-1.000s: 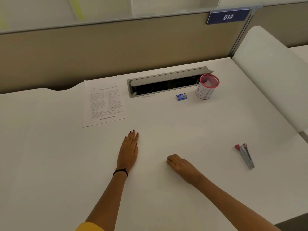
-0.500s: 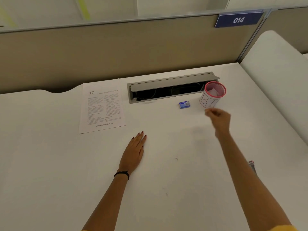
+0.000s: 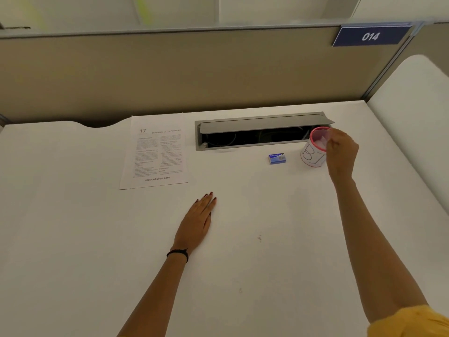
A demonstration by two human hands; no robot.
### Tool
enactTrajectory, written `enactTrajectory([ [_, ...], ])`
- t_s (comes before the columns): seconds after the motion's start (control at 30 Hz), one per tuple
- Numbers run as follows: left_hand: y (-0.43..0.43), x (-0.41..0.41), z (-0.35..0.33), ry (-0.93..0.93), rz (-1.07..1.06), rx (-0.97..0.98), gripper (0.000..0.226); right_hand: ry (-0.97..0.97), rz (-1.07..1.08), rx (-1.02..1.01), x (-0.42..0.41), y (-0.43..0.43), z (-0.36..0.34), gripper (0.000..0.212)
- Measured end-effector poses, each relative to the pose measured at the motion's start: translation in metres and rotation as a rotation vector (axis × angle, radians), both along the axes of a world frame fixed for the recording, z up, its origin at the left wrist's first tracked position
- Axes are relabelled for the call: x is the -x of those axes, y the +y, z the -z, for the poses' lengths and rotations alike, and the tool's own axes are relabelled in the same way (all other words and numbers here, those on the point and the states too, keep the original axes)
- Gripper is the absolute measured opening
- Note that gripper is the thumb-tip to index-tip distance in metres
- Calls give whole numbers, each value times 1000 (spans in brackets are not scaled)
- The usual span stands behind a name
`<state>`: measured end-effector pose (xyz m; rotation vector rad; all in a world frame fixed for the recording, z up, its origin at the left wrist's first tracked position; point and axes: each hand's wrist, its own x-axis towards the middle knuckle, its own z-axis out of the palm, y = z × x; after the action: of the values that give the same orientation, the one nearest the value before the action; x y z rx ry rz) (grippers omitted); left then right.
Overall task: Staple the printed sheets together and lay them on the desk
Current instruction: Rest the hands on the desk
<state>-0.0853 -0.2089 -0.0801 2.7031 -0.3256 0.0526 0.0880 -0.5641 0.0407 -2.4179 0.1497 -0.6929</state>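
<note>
The printed sheets [image 3: 155, 152] lie flat on the white desk [image 3: 73, 227] at the back left, headed "17". My left hand [image 3: 196, 224] rests palm down on the desk just below and right of them, holding nothing. My right hand [image 3: 341, 154] is stretched to the back right, its fingers pinched together at the rim of a white cup [image 3: 312, 156] with a pink rim. I see nothing between the fingers. A small blue staple box [image 3: 277, 158] lies left of the cup. No stapler shows in this view.
An open grey cable tray [image 3: 257, 128] is set into the desk behind the cup and box. A beige partition [image 3: 170, 74] with a blue "014" sign [image 3: 370, 36] closes the back. A white curved panel [image 3: 413, 117] borders the right side.
My right hand left the desk near me and reached up and right to the cup's rim. The view shifted, and the stapler is hidden from sight. My left hand stayed put.
</note>
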Motion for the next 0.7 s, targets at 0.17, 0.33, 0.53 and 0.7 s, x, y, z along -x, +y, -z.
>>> enactTrajectory([
  [0.17, -2, 13, -4, 9, -42, 17, 50, -105, -182, -59, 59, 28, 19, 25],
  [0.33, -2, 36, -4, 30, -89, 21, 53, 122, -318, -123, 119, 55, 58, 36],
  [0.53, 0, 65, -5, 37, -101, 11, 54, 435, -422, 21, 194, 79, 89, 36],
  [0.7, 1, 81, -6, 37, -100, 8, 57, 469, -520, 212, 252, 100, 91, 61],
])
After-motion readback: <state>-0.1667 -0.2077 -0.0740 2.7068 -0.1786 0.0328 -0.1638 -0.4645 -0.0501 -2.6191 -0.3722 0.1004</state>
